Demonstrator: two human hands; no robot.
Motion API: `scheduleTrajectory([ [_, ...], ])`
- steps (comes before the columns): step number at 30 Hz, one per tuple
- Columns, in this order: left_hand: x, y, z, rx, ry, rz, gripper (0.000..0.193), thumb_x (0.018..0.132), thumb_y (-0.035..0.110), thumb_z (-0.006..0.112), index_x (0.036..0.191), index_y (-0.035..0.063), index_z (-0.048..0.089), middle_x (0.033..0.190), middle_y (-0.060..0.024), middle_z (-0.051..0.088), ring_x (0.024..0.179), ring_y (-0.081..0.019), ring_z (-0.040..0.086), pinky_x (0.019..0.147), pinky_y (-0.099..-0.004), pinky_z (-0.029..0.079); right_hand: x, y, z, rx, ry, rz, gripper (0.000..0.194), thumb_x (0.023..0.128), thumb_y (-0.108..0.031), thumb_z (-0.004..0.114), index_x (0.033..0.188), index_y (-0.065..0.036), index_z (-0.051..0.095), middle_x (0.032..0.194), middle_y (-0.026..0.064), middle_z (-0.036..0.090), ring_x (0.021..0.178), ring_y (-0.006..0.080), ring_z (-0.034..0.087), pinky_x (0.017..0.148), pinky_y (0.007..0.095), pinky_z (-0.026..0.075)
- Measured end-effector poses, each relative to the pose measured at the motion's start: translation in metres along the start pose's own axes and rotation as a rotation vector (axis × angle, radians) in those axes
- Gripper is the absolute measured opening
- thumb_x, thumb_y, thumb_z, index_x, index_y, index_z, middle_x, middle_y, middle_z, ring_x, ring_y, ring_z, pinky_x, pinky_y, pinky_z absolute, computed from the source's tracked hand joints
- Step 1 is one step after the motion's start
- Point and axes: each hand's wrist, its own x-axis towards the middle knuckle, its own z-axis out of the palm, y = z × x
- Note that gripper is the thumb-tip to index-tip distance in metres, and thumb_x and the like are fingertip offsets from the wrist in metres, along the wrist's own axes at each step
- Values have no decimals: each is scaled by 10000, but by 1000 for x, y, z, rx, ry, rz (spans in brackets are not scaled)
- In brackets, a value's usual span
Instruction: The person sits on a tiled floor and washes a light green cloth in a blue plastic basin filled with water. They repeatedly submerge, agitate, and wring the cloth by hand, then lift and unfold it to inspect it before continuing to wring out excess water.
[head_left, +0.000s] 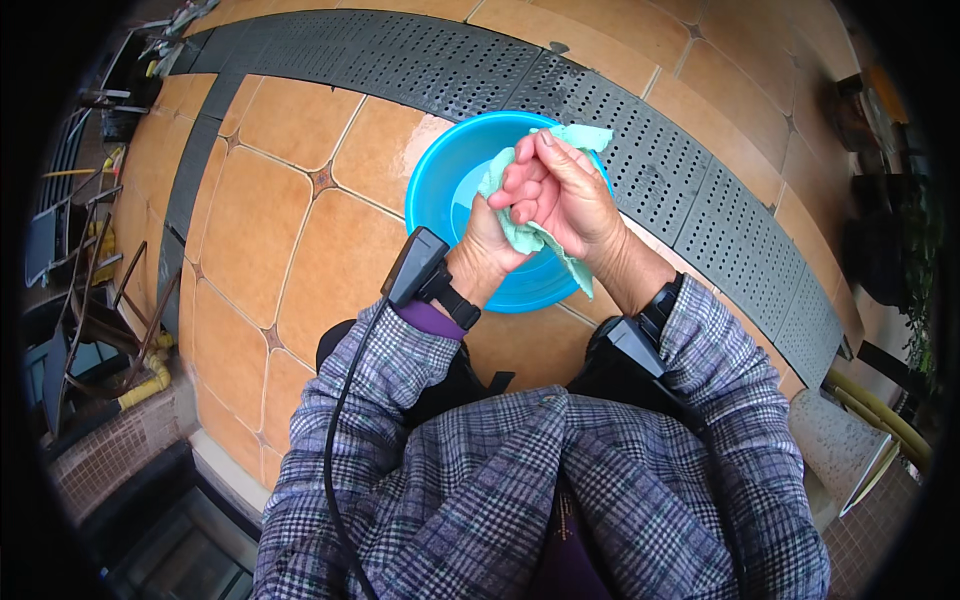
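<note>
A mint-green cloth (525, 237) is bunched between my two hands, above a round blue plastic basin (433, 176). My left hand (487, 244) grips the cloth from the left, its fingers largely hidden behind the fabric and my other hand. From the right, my right hand (564, 191) presses against the cloth with curled fingers, palm turned towards me. One end of the fabric sticks out past the basin's far right rim, and another hangs below my right palm. Light-coloured liquid appears to lie in the basin, partly covered by my hands.
The basin stands on orange floor tiles (345, 247) beside a grey perforated drain cover (600, 112). Metal frames (97, 322) and a yellow pipe (146, 382) are at the left. A pale cylindrical container (836, 442) lies at the right. Cables run from devices on both my wrists.
</note>
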Motion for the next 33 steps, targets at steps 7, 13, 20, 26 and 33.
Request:
scheduleTrajectory([
  [7, -3, -29, 15, 90, 69, 27, 325, 995, 387, 438, 1136, 119, 557, 1140, -36, 602, 1060, -170, 601, 912, -358, 517, 9, -5, -6, -501, 296, -343, 211, 985, -251, 543, 1000, -40, 546, 957, 110, 646, 803, 192, 689, 509, 247, 540],
  [13, -14, -26, 32, 134, 54, 18, 446, 1002, 420, 436, 1314, 102, 447, 1241, -38, 551, 1167, -183, 537, 953, -358, 482, 18, -11, -30, -1737, 303, -848, 108, 861, -158, 651, 941, -105, 602, 873, 91, 622, 751, 279, 630, 610, 373, 506],
  [20, -7, -3, 25, 417, 331, 317, 485, 933, 298, 634, 1311, 73, 430, 1183, -78, 563, 1105, -193, 561, 900, -347, 502, 12, 6, -25, -1997, 203, -386, 384, 859, -223, 579, 1234, -166, 522, 1170, 125, 566, 1033, 331, 588, 803, 462, 477],
  [26, 4, 56, 5, 547, 246, 592, 222, 941, 148, 612, 1137, 53, 572, 999, -63, 642, 870, -158, 642, 705, -311, 553, 10, -9, -39, -1436, -128, -321, 610, 899, -233, 583, 1463, -244, 351, 1270, 157, 503, 1060, 309, 570, 940, 438, 474],
  [33, 7, 67, -24, 659, 514, 452, 249, 913, 308, 661, 998, 78, 615, 841, -65, 683, 669, -136, 651, 487, -267, 491, -4, -28, -147, -1966, 823, 312, 619, 861, -310, 653, 1396, -106, 418, 1265, 241, 536, 1113, 363, 584, 963, 421, 473],
])
